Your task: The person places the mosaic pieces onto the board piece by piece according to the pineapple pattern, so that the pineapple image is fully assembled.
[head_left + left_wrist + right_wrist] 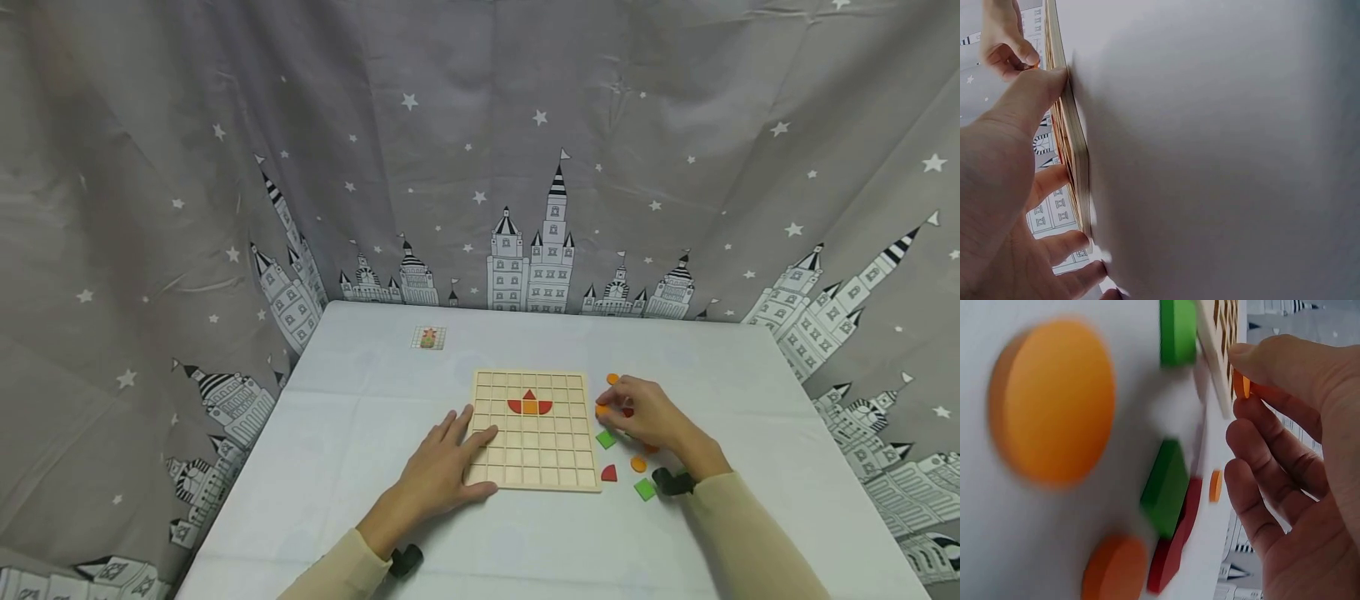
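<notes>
A wooden grid board (536, 458) lies on the white table. On it sit a red triangle (529, 395), an orange square (530, 407) and two red quarter-circles (514, 407), grouped together. My left hand (442, 471) rests at the board's left side, fingers spread, with the thumb by the near corner and fingertips on its edge. Just off the board's right edge, my right hand (645, 412) pinches an orange disc (1242, 384) between thumb and index finger. The other right fingers are loosely bent. In the right wrist view, the pinching fingers partly hide the disc.
Loose pieces lie right of the board: a green square (606, 439), a red quarter-circle (609, 473), an orange disc (638, 464), another green square (645, 489) and a far orange disc (613, 378). A small picture card (428, 337) lies back left. A grey curtain (450, 125) hangs behind.
</notes>
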Action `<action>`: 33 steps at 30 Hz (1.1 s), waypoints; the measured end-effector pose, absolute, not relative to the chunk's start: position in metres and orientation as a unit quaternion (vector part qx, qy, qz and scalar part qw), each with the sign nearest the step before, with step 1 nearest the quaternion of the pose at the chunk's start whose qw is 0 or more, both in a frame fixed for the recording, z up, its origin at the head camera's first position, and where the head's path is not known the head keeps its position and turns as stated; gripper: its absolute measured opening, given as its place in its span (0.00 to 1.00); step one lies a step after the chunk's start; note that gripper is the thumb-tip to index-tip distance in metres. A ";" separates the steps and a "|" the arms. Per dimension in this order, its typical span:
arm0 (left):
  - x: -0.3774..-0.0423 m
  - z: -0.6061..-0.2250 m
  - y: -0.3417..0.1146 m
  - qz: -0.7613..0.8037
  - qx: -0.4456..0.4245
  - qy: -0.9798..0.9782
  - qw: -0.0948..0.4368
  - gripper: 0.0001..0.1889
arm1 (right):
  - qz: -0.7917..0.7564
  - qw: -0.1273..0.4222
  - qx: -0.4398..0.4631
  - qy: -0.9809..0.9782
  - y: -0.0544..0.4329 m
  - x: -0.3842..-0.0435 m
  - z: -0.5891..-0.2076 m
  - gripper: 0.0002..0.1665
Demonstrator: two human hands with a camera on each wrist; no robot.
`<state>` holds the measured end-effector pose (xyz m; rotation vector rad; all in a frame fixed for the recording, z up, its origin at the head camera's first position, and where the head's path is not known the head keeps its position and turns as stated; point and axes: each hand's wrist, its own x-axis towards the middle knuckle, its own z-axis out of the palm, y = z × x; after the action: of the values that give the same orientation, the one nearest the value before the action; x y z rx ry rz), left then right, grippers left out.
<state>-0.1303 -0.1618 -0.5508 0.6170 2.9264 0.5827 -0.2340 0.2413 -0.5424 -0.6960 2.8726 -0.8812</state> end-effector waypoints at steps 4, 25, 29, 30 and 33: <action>-0.131 -0.549 -0.161 0.195 0.202 0.958 0.049 0.47 | -0.299 0.022 -0.251 0.920 0.229 -0.234 -0.542 0.13; -0.132 -0.552 -0.162 0.192 0.205 0.959 0.046 0.47 | -0.314 0.012 -0.361 0.878 0.157 -0.234 -0.545 0.05; -0.132 -0.551 -0.161 0.189 0.205 0.959 0.046 0.47 | -0.312 0.027 -0.360 0.879 0.149 -0.232 -0.545 0.04; -0.132 -0.551 -0.161 0.189 0.205 0.959 0.047 0.47 | -0.309 0.029 -0.359 0.880 0.148 -0.231 -0.544 0.04; -0.132 -0.550 -0.161 0.191 0.203 0.959 0.049 0.47 | -0.303 0.035 -0.358 0.883 0.145 -0.231 -0.545 0.03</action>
<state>-0.1316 -0.1612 -0.5505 0.6178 2.9234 0.5829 -0.2308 0.1448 -0.5451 -1.0996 2.7120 -0.9317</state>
